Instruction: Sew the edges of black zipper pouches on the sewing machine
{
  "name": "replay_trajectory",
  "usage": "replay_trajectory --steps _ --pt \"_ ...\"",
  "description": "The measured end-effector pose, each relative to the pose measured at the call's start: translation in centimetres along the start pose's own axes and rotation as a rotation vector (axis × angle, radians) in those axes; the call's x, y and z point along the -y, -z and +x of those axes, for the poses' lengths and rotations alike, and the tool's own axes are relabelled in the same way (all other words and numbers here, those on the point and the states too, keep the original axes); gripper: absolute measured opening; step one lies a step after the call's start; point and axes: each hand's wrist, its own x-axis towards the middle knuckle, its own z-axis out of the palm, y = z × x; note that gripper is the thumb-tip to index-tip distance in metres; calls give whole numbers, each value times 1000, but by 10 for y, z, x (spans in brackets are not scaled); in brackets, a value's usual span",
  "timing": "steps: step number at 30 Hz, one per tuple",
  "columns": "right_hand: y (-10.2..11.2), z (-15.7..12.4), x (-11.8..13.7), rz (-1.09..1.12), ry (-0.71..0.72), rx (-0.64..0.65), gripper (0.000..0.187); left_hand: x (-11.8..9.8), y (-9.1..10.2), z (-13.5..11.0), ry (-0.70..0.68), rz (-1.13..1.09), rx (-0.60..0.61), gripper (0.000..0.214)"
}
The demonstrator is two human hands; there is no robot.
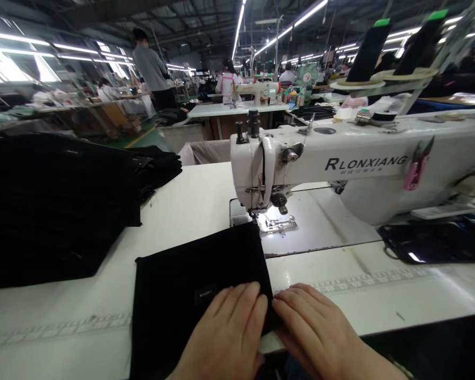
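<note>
A black fabric panel (174,279), with stitched edges and a small dark label (205,294), lies on the white tabletop. Its far right corner reaches the needle and presser foot (255,215) of the sewing machine (257,158). My left hand (231,322) rests on top of the panel, right of the label, fingers stretched out side by side and lying flat. At the panel's right edge, my right hand (316,322) has its fingers closed on the fabric; its thumb is hidden.
A large pile of black fabric (55,206) lies to the left. Pink-handled snips (416,166) are on the machine arm. A dark, glossy flat object (435,243) lies at right. Thread cones (368,53) stand behind. Other people (152,68) are farther off.
</note>
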Motion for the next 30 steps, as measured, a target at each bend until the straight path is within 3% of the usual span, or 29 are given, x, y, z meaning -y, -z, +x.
replay_trajectory --steps 6,11,15,22,30 --pt "7 1 -5 -59 14 83 23 3 5 -4 -84 102 58 35" --pt "2 7 -5 -174 32 -73 30 5 16 6 -85 114 40 34" --pt "4 14 -4 -155 85 -141 33 4 11 9 -38 168 53 36" --pt "17 11 -6 -235 169 27 45 -6 -13 7 -59 134 -119 35" --pt "4 6 -12 -245 206 156 43 -5 -32 -6 -110 190 31 29"
